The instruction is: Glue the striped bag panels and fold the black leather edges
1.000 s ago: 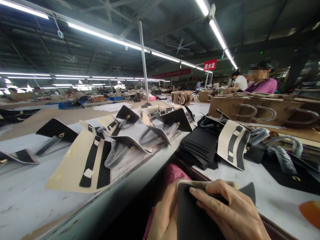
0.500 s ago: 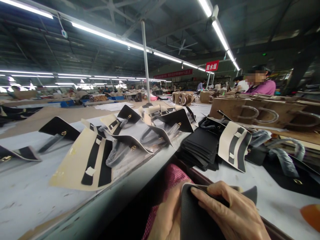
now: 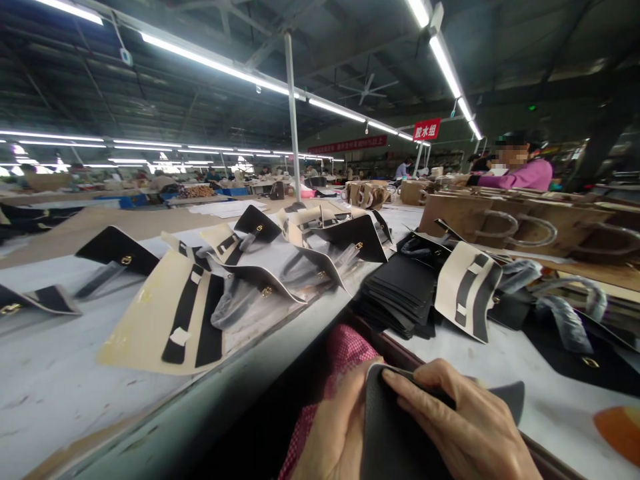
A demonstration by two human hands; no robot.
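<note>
Head view: The left hand (image 3: 333,427) grips the left edge of a black panel (image 3: 393,433), a flexible, fine-grained sheet with a rounded upper corner. The right hand (image 3: 470,420) closes on the panel's upper edge, fingertips pressed against the dark face. The panel is held at bottom center, beside the near edge of the right surface (image 3: 560,413). Pink checked cloth (image 3: 350,345) shows behind the left hand. On this surface, stacked flat black sheets (image 3: 400,287) adjoin a curved cream piece (image 3: 456,273) bearing 2 black strips.
</note>
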